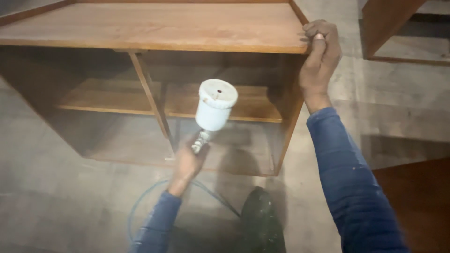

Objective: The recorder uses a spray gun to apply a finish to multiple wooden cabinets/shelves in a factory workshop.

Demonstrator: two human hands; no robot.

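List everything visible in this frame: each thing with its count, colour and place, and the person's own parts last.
Wooden cabinet: 1, brown, open-fronted with a shelf and an upright divider, fills the upper left and centre.
Spray gun: 1, white cup on a metal body, in front of the cabinet's opening.
Hose: 1, light blue, curls over the floor below the gun.
Second wooden piece: 1, brown, upper right corner.
Floor: grey, all round.
Shoe: 1, dark and speckled, bottom centre.
Left hand: holds the spray gun, blue sleeve.
Right hand: grips the cabinet's top right corner, blue sleeve.
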